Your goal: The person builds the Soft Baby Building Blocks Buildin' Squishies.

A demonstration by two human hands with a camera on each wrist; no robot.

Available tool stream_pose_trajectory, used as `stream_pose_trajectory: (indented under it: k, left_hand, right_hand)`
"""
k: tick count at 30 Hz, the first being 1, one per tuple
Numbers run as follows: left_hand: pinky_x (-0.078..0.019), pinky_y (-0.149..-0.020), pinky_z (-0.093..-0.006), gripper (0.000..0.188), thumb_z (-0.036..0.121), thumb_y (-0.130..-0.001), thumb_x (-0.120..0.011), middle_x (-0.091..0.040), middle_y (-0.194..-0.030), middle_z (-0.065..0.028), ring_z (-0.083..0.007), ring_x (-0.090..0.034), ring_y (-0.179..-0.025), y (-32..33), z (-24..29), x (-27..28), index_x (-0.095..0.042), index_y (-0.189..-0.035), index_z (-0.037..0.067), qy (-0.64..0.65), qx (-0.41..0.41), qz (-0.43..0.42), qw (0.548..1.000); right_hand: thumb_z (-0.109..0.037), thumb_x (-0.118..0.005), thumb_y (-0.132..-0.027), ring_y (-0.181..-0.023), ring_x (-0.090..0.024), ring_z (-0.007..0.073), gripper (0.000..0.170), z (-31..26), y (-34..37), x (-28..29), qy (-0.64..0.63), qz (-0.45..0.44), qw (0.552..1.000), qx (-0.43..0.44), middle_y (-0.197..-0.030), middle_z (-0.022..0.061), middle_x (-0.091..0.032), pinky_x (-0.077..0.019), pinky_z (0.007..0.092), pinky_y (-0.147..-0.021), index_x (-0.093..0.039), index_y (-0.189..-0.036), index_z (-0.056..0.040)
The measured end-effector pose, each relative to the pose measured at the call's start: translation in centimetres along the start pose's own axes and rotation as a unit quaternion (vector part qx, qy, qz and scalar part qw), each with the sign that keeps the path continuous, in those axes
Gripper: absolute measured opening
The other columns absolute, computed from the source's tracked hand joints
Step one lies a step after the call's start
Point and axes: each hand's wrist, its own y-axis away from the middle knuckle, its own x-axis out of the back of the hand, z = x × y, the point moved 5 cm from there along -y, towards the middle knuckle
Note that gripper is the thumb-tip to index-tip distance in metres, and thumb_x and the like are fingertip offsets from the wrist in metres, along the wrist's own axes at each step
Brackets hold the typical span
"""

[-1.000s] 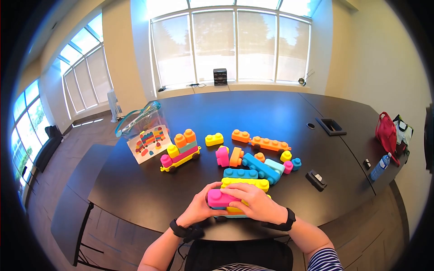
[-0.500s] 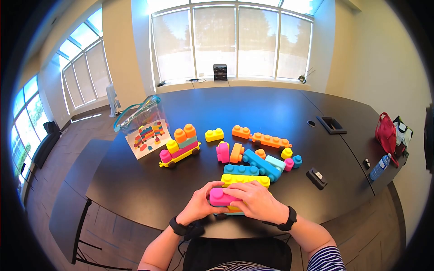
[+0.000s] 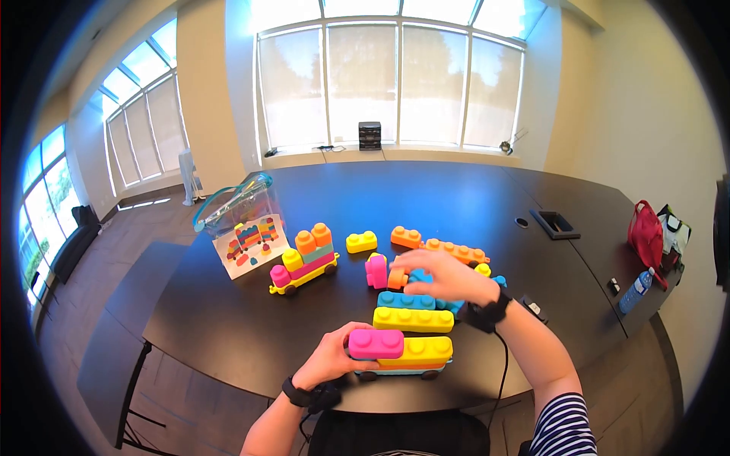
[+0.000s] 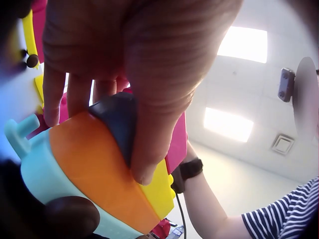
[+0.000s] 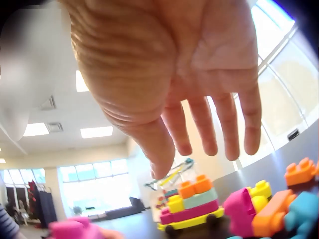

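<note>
At the table's front edge, my left hand grips the left end of a block stack on a light blue wheeled base. An orange block lies on that base, with a yellow block and a pink block above. A dark blue piece shows under my left thumb. My right hand, fingers extended and holding nothing, is over the loose blocks, near an orange block and a pink block. The right wrist view shows its palm above them.
Behind the stack lie a long yellow block and a blue block. A built wagon stands left, by a picture card and clear bag. Orange pieces, a water bottle and a red bag are farther right.
My right hand has let go of the stack and moved forward and right over the loose blocks. My left hand still grips the stack, whose yellow top block now shows.
</note>
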Motion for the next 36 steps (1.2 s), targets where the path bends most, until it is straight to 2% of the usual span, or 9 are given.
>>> stream_pose_trajectory:
  k: [2, 14, 17, 21, 23, 24, 27, 31, 36]
  left_hand:
    - [-0.0546, -0.104, -0.0337, 0.069, 0.02, -0.073, -0.099, -0.075, -0.121, -0.0077, -0.0169, -0.071, -0.114, 0.1, 0.0, 0.4, -0.066, -0.132, 0.005, -0.004, 0.003, -0.001, 1.0]
    - [-0.0566, -0.101, -0.0345, 0.063, 0.019, -0.076, -0.097, -0.077, -0.117, -0.0078, -0.0183, -0.074, -0.109, 0.2, -0.5, 0.9, -0.067, -0.129, 0.005, 0.003, -0.004, -0.009, 1.0]
    - [-0.0573, -0.1, -0.0354, 0.064, 0.018, -0.075, -0.097, -0.078, -0.116, -0.009, -0.0206, -0.075, -0.108, 0.2, -0.4, 1.1, -0.067, -0.13, 0.004, -0.017, -0.013, -0.005, 1.0]
    - [-0.0575, -0.099, -0.0357, 0.063, 0.018, -0.075, -0.097, -0.079, -0.114, -0.0091, -0.0207, -0.075, -0.108, 0.3, -0.5, 1.1, -0.067, -0.129, 0.004, -0.012, -0.004, -0.004, 1.0]
    - [-0.0577, -0.098, -0.035, 0.062, 0.018, -0.075, -0.097, -0.078, -0.114, -0.0097, -0.0184, -0.075, -0.108, 0.3, -0.4, 1.2, -0.068, -0.128, 0.004, -0.011, -0.014, 0.0, 1.0]
    - [-0.0576, -0.098, -0.0347, 0.062, 0.018, -0.075, -0.097, -0.078, -0.114, -0.0098, -0.0177, -0.074, -0.108, 0.3, -0.6, 1.2, -0.068, -0.127, 0.003, 0.002, -0.017, 0.002, 1.0]
    - [-0.0576, -0.098, -0.0338, 0.061, 0.016, -0.074, -0.098, -0.078, -0.114, -0.0094, -0.0156, -0.074, -0.108, 0.3, -0.4, 1.0, -0.068, -0.125, 0.002, 0.008, -0.02, 0.007, 1.0]
    - [-0.0574, -0.098, -0.0333, 0.06, 0.012, -0.073, -0.097, -0.078, -0.113, -0.0083, -0.0145, -0.073, -0.106, 0.3, -0.4, 0.9, -0.068, -0.125, 0.002, 0.011, -0.02, 0.006, 1.0]
    - [-0.0575, -0.097, -0.0334, 0.058, 0.009, -0.073, -0.096, -0.078, -0.112, -0.0076, -0.0142, -0.072, -0.104, 0.3, -0.3, 0.7, -0.068, -0.124, 0.002, 0.028, -0.016, 0.003, 0.999]
  right_hand:
    - [-0.022, -0.082, -0.089, -0.132, -0.062, 0.0343, 0.055, 3.2, -2.1, 0.0, 0.091, 0.04, 0.995, 0.006, -0.139, 0.0166, -0.068, -0.0503, 0.0446, -0.11, -0.067, -0.141, -0.0086]
    - [-0.013, -0.084, -0.084, -0.119, -0.064, 0.0365, 0.065, 10.5, -10.4, -8.6, 0.193, -0.046, 0.979, -0.046, -0.125, 0.0172, -0.066, -0.0523, 0.0468, -0.104, -0.063, -0.146, -0.0098]
    - [-0.013, -0.084, -0.084, -0.115, -0.064, 0.0365, 0.062, 7.8, -8.9, -6.8, 0.178, -0.002, 0.983, -0.042, -0.118, 0.0161, -0.064, -0.0531, 0.0461, -0.102, -0.066, -0.143, -0.0121]
    - [-0.013, -0.083, -0.083, -0.106, -0.068, 0.0312, 0.042, 4.0, -4.4, -2.3, 0.083, 0.187, 0.979, 0.02, -0.114, 0.0154, -0.063, -0.0567, 0.0406, -0.094, -0.069, -0.122, -0.0057]
    - [-0.008, -0.083, -0.083, -0.107, -0.069, 0.023, 0.037, 2.1, -1.3, -0.5, -0.002, 0.205, 0.975, -0.079, -0.118, 0.0126, -0.064, -0.0579, 0.0368, -0.093, -0.062, -0.113, -0.0032]
    - [-0.003, -0.082, -0.084, -0.111, -0.068, 0.0172, 0.039, 3.4, 0.3, -0.9, -0.131, 0.208, 0.964, -0.098, -0.12, 0.0091, -0.063, -0.058, 0.0323, -0.093, -0.058, -0.114, -0.0028]
    - [-0.004, -0.082, -0.086, -0.101, -0.07, 0.0135, 0.036, 0.5, 4.6, -0.5, -0.253, 0.232, 0.935, -0.091, -0.114, 0.0045, -0.064, -0.0577, 0.0299, -0.089, -0.059, -0.114, -0.0018]
    - [-0.007, -0.082, -0.087, -0.106, -0.068, 0.0136, 0.047, -3.2, 8.6, -1.6, -0.155, 0.173, 0.969, -0.09, -0.117, 0.0058, -0.069, -0.0566, 0.0316, -0.095, -0.067, -0.132, -0.0037]
    - [-0.006, -0.081, -0.087, -0.113, -0.072, 0.0266, 0.046, -5.6, 10.4, -2.9, -0.045, 0.159, 0.986, -0.036, -0.128, 0.0143, -0.073, -0.0577, 0.0363, -0.1, -0.071, -0.132, -0.0045]
